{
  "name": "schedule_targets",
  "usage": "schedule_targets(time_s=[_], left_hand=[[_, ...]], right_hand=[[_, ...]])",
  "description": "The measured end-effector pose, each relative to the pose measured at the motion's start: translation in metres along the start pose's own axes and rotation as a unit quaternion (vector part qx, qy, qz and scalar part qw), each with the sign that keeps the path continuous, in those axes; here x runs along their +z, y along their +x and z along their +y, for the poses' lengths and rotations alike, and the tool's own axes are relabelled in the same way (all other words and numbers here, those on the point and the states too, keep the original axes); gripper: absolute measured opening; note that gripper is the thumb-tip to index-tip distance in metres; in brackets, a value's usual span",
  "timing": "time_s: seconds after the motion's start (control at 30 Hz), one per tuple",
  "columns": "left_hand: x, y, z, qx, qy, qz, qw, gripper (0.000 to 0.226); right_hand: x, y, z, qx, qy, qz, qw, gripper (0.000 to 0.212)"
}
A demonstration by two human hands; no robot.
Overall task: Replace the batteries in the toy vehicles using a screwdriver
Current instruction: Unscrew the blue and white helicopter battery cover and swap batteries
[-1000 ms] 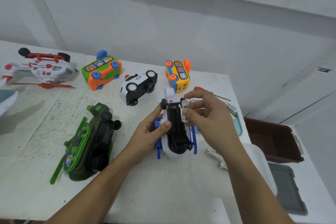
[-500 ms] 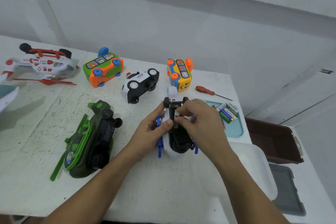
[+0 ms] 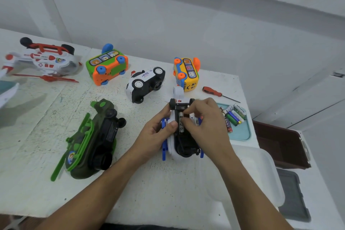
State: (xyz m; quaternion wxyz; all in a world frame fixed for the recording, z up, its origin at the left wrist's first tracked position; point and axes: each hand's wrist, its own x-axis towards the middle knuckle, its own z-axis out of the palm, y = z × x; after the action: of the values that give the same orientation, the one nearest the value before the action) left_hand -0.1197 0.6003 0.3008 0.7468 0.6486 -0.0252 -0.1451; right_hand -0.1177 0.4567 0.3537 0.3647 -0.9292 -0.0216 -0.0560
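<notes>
A white and blue toy helicopter [image 3: 183, 145] lies belly-up on the white table [image 3: 46, 127]. My left hand [image 3: 158, 132] grips its left side, thumb at the open battery bay. My right hand [image 3: 205, 123] pinches a battery [image 3: 180, 123] lying in that bay. A red-handled screwdriver [image 3: 214, 92] lies to the upper right. Several spare batteries [image 3: 234, 115] sit in a teal tray [image 3: 241, 133] just right of my right hand.
Other toys lie around: a green camouflage helicopter [image 3: 93, 142] at left, a white and red helicopter [image 3: 43, 59], a green and orange bus [image 3: 107, 66], a police car [image 3: 145, 84], a yellow bus [image 3: 186, 73]. A clear lid [image 3: 261, 173] and brown bin [image 3: 280, 142] are at right.
My right hand came down from above the toy's tail and carried the battery into the bay. The tray of batteries, hidden a second ago, shows again. My left hand stayed on the toy.
</notes>
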Motion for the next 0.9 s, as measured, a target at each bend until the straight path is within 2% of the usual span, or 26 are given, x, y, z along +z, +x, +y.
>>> schedule_targets(time_s=[0.13, 0.27, 0.33, 0.43, 0.7, 0.8, 0.9], left_hand=[[-0.001, 0.0, -0.003, -0.001, 0.012, 0.003, 1.0, 0.041], [-0.001, -0.001, -0.004, 0.004, 0.011, 0.001, 1.0, 0.043], [-0.002, -0.001, -0.004, 0.006, 0.01, -0.001, 1.0, 0.045], [-0.003, 0.0, -0.007, 0.008, 0.024, 0.004, 1.0, 0.049], [-0.001, 0.0, -0.007, 0.025, 0.037, 0.018, 0.999, 0.048], [-0.002, 0.0, -0.008, 0.025, 0.039, 0.015, 0.999, 0.048], [-0.002, 0.0, -0.009, 0.033, 0.046, 0.01, 0.998, 0.048]], right_hand=[[0.004, 0.0, 0.002, 0.023, 0.043, 0.014, 0.999, 0.036], [0.004, 0.005, 0.004, 0.119, 0.148, -0.001, 0.982, 0.044], [0.005, 0.006, 0.003, 0.154, 0.168, -0.038, 0.973, 0.04], [0.004, 0.01, 0.001, 0.165, 0.131, -0.08, 0.974, 0.029], [0.009, 0.014, -0.001, 0.152, 0.083, -0.069, 0.983, 0.023], [-0.003, 0.015, 0.004, 0.165, 0.147, -0.119, 0.968, 0.025], [-0.026, 0.027, 0.015, 0.199, 0.258, -0.199, 0.924, 0.017]])
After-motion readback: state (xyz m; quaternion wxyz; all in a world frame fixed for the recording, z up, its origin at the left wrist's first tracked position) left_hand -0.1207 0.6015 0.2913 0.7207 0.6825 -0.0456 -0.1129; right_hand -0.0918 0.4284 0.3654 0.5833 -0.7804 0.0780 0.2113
